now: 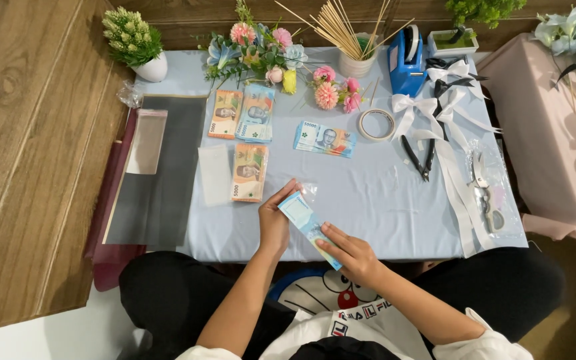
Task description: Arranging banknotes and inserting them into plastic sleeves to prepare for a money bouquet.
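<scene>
A blue banknote (306,223) lies slanted at the near edge of the light blue table (381,207). My left hand (273,220) pinches its upper end, where a clear plastic sleeve (309,192) sticks out. My right hand (355,257) presses fingers on its lower end. Stacks of banknotes lie further up: an orange stack (249,172), a blue stack (325,139), and two more stacks (243,113) side by side.
Artificial flowers (261,57), a cup of wooden sticks (355,40), a blue tape dispenser (406,63), a tape roll (377,124), pliers (420,159), white ribbon bows (445,113) and scissors (485,190) crowd the back and right. Dark wrapping sheets (161,173) lie left.
</scene>
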